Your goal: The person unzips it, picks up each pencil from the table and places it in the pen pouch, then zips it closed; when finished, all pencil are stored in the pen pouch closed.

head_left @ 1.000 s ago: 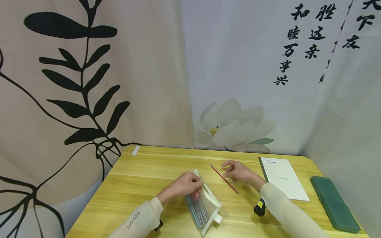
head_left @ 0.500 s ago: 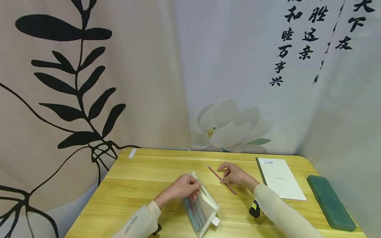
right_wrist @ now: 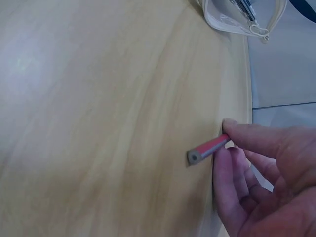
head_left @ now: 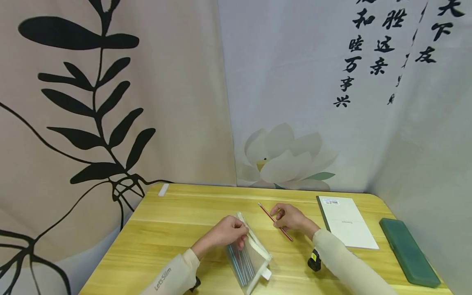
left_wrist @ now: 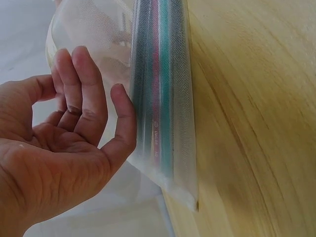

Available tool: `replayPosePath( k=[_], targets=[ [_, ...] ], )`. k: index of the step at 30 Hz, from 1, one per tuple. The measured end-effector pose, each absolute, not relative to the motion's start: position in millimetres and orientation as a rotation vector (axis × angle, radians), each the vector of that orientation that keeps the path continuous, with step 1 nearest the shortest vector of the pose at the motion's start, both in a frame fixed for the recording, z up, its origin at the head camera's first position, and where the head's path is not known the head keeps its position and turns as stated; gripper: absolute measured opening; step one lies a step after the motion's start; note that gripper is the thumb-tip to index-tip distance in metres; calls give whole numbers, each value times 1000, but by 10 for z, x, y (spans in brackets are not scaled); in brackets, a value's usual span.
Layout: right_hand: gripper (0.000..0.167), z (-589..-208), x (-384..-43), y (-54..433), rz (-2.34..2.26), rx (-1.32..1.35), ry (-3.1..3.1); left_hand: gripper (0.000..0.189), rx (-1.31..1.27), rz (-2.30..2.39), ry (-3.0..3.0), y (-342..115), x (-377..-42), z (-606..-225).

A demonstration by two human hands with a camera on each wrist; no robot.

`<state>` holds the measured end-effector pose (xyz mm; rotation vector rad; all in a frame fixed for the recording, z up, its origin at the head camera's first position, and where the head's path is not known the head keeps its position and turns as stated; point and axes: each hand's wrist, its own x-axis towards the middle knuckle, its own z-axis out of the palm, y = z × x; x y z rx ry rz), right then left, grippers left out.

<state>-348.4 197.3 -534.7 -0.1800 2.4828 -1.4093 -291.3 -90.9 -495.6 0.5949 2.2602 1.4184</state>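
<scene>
A see-through mesh pencil pouch with cream edging stands tilted on the table, several pencils showing through its side. My left hand grips the pouch's upper edge between thumb and fingers; in the left wrist view its other fingers curl beside the mesh. To the right of the pouch, a red pencil lies slantwise over the wood. Thumb and forefinger of my right hand pinch that pencil around its middle. The right wrist view shows its unsharpened end pointing out past the fingertips.
A white notebook with a dark spine lies right of my right hand. Beyond it is a green case near the table's right edge. A white strip sits at the back left corner. Printed curtains hang behind the table.
My right hand has come down to the left onto the red pencil and now pinches it. The left hand keeps its hold on the pouch. The head view has shifted slightly.
</scene>
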Motion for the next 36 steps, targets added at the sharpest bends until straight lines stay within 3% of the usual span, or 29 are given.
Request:
replayPosePath(
  k=[19, 36],
  targets=[
    [32, -5288, -3406, 1948, -1338, -65, 2615, 34, 568, 1400, 2267, -909, -2943, -4939],
    [39, -5298, -3408, 1870, -1188, -25, 2764, 35, 579, 1415, 2269, -961, -2935, -4895]
  ],
)
